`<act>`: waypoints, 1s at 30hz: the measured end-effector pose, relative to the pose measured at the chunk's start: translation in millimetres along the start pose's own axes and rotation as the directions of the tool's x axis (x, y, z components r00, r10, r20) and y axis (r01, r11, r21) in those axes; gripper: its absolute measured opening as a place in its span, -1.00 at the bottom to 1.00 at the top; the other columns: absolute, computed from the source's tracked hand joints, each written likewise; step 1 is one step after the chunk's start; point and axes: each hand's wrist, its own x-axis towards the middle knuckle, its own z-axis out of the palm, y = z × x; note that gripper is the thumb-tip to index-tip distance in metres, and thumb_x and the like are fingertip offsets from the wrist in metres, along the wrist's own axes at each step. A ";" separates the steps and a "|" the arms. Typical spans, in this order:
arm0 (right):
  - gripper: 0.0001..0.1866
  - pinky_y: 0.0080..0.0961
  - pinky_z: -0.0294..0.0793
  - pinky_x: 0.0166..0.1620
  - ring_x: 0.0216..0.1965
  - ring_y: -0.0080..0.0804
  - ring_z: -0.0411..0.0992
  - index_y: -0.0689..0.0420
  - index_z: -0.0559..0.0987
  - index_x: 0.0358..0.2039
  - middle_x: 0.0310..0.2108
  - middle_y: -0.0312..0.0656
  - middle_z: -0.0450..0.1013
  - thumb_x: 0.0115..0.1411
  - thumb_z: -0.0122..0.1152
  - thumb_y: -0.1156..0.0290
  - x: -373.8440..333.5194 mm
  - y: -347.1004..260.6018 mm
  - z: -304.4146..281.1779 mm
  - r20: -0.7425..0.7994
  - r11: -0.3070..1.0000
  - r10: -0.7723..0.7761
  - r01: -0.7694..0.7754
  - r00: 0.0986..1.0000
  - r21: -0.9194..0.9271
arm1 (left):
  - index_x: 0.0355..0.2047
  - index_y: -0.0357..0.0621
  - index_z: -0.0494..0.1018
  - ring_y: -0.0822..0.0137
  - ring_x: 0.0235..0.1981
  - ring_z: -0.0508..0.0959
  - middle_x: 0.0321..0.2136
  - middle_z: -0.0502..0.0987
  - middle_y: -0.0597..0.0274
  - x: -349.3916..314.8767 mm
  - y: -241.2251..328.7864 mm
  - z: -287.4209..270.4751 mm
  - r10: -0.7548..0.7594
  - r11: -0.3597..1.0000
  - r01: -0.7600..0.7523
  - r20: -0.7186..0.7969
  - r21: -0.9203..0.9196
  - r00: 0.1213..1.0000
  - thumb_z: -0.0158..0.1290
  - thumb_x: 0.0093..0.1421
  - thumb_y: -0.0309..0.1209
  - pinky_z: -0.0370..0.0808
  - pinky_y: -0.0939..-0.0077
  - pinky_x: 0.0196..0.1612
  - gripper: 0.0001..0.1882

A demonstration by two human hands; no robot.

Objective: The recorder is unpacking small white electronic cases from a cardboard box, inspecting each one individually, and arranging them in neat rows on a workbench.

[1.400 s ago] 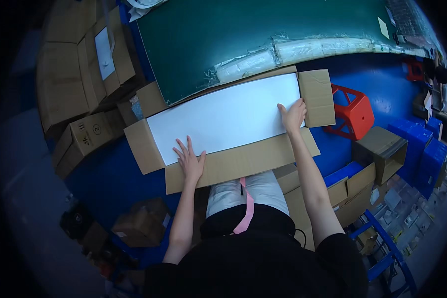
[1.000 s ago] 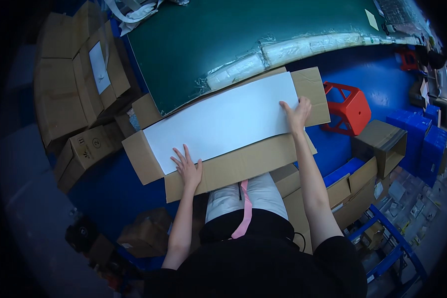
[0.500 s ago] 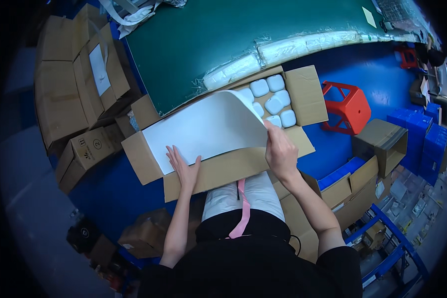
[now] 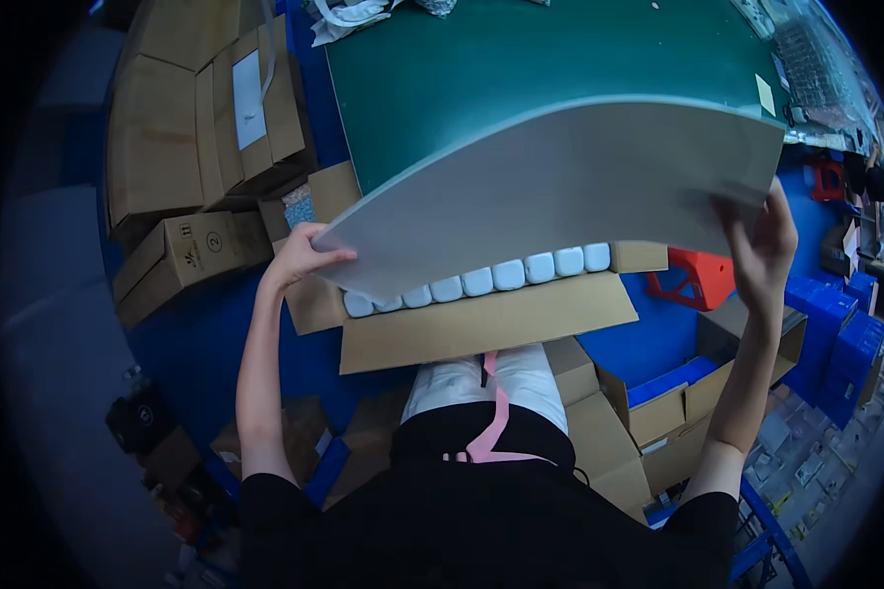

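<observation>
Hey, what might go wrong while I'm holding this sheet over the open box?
The sheet bows between your left hand and right hand, so it might crease or slip from one end. It also hides part of the box from above, so a dipping edge could knock the white pieces inside.

The sheet (image 4: pixel 570 182) looks grey, the blocks (image 4: pixel 509 276) white, the box (image 4: pixel 491 331) brown, the table (image 4: pixel 442 79) green, the stool (image 4: pixel 715 273) red, the floor (image 4: pixel 206 348) blue, the ribbon (image 4: pixel 502 410) pink.
</observation>
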 end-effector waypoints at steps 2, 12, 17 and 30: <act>-0.42 -0.37 0.58 -0.06 -0.15 -0.20 0.53 0.17 0.38 0.18 -0.09 -0.01 0.52 0.15 0.32 0.41 45.8 35.7 6.3 0.002 0.995 0.086 -0.086 0.996 0.060 | -0.33 -0.26 0.60 0.44 -0.54 0.52 -0.48 0.60 0.24 -2.7 -11.4 -13.0 0.046 0.987 -0.077 -0.211 -0.143 0.976 0.39 -0.07 -0.29 0.52 0.64 -0.36 -0.65; -0.25 -0.26 0.31 0.20 0.14 0.00 0.29 0.37 0.21 0.26 0.22 0.14 0.24 0.01 0.22 0.62 264.5 287.7 70.6 0.008 0.928 0.333 -0.329 0.943 0.177 | 0.11 -0.11 0.37 0.11 0.17 0.38 0.16 0.39 0.06 21.2 38.0 25.0 0.433 0.901 -0.179 -0.844 0.395 0.317 0.17 0.12 -0.46 0.31 0.25 0.21 -0.49; -0.25 -0.26 0.41 0.12 0.03 0.00 0.44 0.23 0.36 0.19 -0.02 0.10 0.46 0.07 0.38 0.09 276.2 332.8 94.9 -0.072 0.903 0.153 -0.169 0.986 -0.396 | -0.02 -0.13 0.45 0.10 0.17 0.39 0.16 0.37 0.09 -28.2 8.0 175.9 0.114 0.991 0.015 -0.883 0.135 0.455 0.13 0.13 -0.51 0.31 0.23 0.21 -0.63; -0.63 -0.45 0.47 -0.08 -0.16 -0.33 0.45 0.12 0.45 -0.03 -0.13 -0.16 0.47 0.13 0.22 0.59 49.5 277.0 102.1 0.154 0.938 -0.157 0.196 0.976 -0.285 | -0.15 -0.19 0.51 0.19 -0.09 0.52 -0.12 0.52 0.18 3.1 79.9 380.0 -0.132 0.976 -0.026 -0.686 -0.216 0.715 0.08 0.11 -0.57 0.42 0.37 0.03 -0.74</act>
